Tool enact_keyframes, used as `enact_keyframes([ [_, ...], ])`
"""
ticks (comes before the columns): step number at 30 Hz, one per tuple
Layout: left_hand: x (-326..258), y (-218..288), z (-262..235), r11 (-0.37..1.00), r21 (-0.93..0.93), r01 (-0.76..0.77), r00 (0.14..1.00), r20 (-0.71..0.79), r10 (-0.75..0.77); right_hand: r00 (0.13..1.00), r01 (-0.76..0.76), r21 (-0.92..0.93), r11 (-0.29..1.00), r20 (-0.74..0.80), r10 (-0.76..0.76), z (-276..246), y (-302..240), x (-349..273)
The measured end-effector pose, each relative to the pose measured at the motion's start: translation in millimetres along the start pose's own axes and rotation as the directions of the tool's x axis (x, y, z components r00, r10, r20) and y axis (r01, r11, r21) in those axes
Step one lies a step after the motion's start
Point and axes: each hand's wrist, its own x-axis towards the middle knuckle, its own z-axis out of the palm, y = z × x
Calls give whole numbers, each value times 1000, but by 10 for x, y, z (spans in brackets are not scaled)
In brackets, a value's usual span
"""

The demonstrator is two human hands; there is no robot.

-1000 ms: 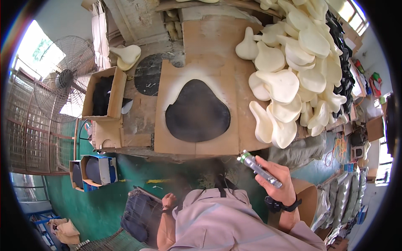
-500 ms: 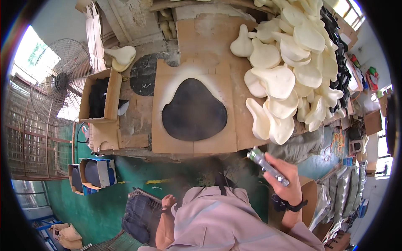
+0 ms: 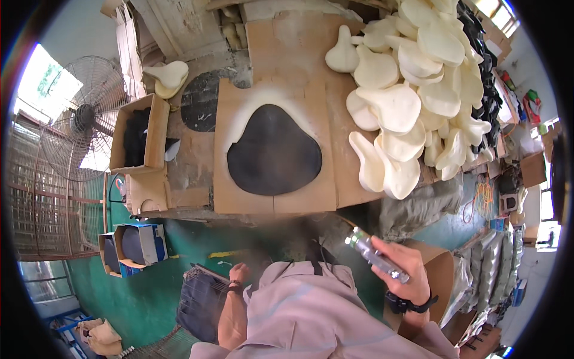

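My right hand is wrapped around a silver spray gun with a green ring near its front end. It hangs just off the table's near edge, tip pointing up and left. My left hand is low at my side, fingers curled, with nothing visible in it. On a cardboard sheet on the table lies a black, rounded-triangular piece, narrow end away from me. Pale spray residue borders its upper edges.
Cream foam bicycle saddle pads are heaped at the right. A cardboard box of black pieces stands on the left, by a large wire fan. A wire basket with dark cloth is below my left hand. Open boxes sit at lower left.
My right hand has lowered slightly and drawn toward me with the spray gun. My left hand has risen a little. The table shifts slightly up in view; the black piece stays on the cardboard.
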Motion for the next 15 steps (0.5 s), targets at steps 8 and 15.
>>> enact_keyframes([
  [8,-175,202,40,846,518,-127,991,97,89,996,-6,-30,1000,-92,3,19,56,-34],
  [15,30,230,-33,420,817,-394,919,336,207,967,77,-72,994,-239,-92,-29,53,-39],
])
